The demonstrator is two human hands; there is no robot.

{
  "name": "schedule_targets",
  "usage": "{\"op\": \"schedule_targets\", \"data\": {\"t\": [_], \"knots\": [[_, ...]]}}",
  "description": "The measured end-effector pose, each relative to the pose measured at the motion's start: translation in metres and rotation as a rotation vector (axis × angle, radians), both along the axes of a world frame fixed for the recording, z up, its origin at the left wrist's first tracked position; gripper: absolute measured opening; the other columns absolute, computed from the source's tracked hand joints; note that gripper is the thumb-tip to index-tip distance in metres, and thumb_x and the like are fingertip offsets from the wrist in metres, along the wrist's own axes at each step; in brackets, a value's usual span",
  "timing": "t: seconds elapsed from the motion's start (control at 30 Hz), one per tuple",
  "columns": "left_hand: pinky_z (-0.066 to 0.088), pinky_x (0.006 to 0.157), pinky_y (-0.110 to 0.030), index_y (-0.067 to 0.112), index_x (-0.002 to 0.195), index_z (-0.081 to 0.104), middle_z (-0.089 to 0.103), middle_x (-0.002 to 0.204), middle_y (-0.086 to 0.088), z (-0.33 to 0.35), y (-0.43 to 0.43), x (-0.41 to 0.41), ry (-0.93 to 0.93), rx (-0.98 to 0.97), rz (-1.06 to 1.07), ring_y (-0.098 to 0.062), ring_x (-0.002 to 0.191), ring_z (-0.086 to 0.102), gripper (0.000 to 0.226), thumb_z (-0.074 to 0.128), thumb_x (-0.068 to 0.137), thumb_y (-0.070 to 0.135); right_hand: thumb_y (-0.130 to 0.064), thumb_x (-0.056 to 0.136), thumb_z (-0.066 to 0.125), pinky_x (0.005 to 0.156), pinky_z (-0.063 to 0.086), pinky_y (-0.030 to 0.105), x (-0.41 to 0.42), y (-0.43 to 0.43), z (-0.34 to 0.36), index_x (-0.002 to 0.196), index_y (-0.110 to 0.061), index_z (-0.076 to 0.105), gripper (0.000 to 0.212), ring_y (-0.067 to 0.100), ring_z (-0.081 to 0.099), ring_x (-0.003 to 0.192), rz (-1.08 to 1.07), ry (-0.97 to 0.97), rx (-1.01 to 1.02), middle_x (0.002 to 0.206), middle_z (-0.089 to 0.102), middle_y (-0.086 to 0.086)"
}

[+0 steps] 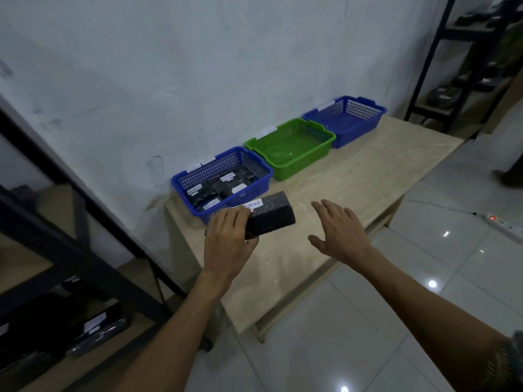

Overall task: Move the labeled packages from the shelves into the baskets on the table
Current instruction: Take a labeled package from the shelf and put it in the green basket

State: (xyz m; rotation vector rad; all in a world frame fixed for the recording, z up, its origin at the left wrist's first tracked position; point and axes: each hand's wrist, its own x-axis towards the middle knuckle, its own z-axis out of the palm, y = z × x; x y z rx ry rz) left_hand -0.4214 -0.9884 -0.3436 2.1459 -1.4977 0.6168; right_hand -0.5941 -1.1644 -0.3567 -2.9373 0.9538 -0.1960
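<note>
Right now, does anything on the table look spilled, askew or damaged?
Nothing stands out. The near blue basket, green basket and far blue basket sit upright in a row by the wall, packages lie inside the near one, and the left hand grips a black package.

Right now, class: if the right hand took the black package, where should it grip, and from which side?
Probably its bare right end, from the right: the black package is long, the left hand grips its left end, and the right hand is open beside it.
</note>
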Motion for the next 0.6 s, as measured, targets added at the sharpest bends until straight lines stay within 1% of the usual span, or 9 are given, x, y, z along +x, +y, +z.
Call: {"op": "schedule_targets", "data": {"t": [0.13,0.3,0.4,0.47,0.53,0.57,0.6], "knots": [[0.051,0.081,-0.042,0.006,0.106,0.061,0.065,0.102,-0.011,-0.008,-0.053,0.010,-0.002,-0.006,0.041,-0.029,0.092,0.061,0.047,0.081,0.065,0.020,-0.054,0.088,0.049,0.111,0.026,0.041,0.012,-0.062,-0.005,0.148,-0.016,0.018,0.077,0.024,0.027,0.139,0.048,-0.027,0.005,0.153,0.026,0.010],[0.051,0.078,-0.041,0.007,0.103,0.060,0.065,0.098,-0.009,-0.027,-0.127,0.035,0.002,-0.010,0.082,-0.029,0.090,0.060,0.045,0.079,0.064,0.017,-0.058,0.090,0.041,0.110,0.026,0.041,0.052,-0.150,-0.021,0.147,-0.016,0.021,0.074,0.023,0.028,0.139,0.100,-0.014,-0.005,0.152,0.028,0.009],[0.051,0.077,-0.041,0.007,0.103,0.061,0.065,0.097,-0.010,-0.039,-0.165,0.052,0.017,-0.005,0.118,-0.029,0.089,0.059,0.040,0.073,0.067,0.021,-0.062,0.091,0.036,0.110,0.025,0.042,0.070,-0.190,-0.032,0.147,-0.015,0.024,0.074,0.023,0.028,0.139,0.109,-0.025,0.023,0.151,0.030,0.010],[0.050,0.075,-0.040,0.007,0.103,0.062,0.065,0.097,-0.010,-0.044,-0.194,0.060,0.053,0.014,0.152,-0.029,0.089,0.059,0.040,0.071,0.068,0.023,-0.069,0.088,0.026,0.110,0.026,0.043,0.081,-0.217,-0.036,0.146,-0.015,0.026,0.079,0.024,0.029,0.139,0.118,-0.004,0.061,0.151,0.031,0.011],[0.050,0.074,-0.039,0.006,0.103,0.063,0.066,0.096,-0.010,-0.048,-0.223,0.068,0.069,0.045,0.172,-0.029,0.088,0.060,0.044,0.078,0.064,0.021,-0.073,0.080,0.012,0.109,0.028,0.043,0.091,-0.245,-0.038,0.145,-0.015,0.028,0.088,0.025,0.032,0.137,0.131,0.006,0.074,0.149,0.034,0.011],[0.050,0.075,-0.039,0.006,0.103,0.064,0.066,0.097,-0.011,-0.048,-0.237,0.072,0.074,0.063,0.180,-0.030,0.088,0.061,0.046,0.081,0.062,0.020,-0.073,0.079,0.011,0.108,0.028,0.043,0.096,-0.260,-0.038,0.144,-0.015,0.030,0.089,0.025,0.034,0.136,0.135,-0.006,0.077,0.149,0.035,0.011],[0.050,0.075,-0.040,0.006,0.103,0.064,0.066,0.097,-0.011,-0.047,-0.251,0.076,0.087,0.078,0.191,-0.030,0.088,0.061,0.048,0.082,0.060,0.019,-0.073,0.080,0.015,0.108,0.028,0.043,0.100,-0.275,-0.038,0.144,-0.014,0.032,0.088,0.026,0.035,0.135,0.134,-0.017,0.086,0.148,0.036,0.012]]}}
